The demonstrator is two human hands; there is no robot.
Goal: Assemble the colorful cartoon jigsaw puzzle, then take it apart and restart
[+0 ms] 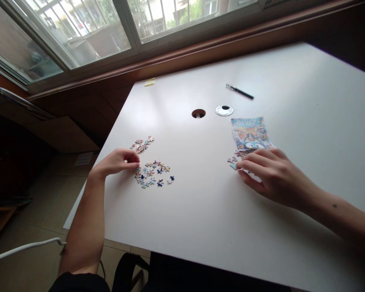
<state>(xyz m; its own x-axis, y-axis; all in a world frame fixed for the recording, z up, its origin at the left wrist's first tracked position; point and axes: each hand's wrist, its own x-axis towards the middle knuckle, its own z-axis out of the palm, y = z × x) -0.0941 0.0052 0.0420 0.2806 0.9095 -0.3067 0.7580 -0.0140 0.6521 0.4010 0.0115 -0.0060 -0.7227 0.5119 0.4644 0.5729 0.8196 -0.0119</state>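
My left hand [121, 160] is at the left side of the white table, thumb and fingertips curled together in a pinch. Whatever is between those fingertips is too small to make out. Beside it lies a loose group of jigsaw puzzle pieces [149, 172], with a smaller heap of pieces [141, 144] just beyond. On the right, my right hand [266, 170] has its thumb and index tip close together at a light-blue puzzle piece [233, 166]. Other pieces there are partly covered by this hand. A colourful printed picture sheet [251, 132] lies right behind it.
The white table [194, 211] has a round cable hole [198, 113] with its metal cover [224, 110] lying alongside. A black pen [239, 91] lies farther back. Yellow tape [149, 82] marks the far left corner. A window stands behind; a white cable [27, 246] hangs lower left.
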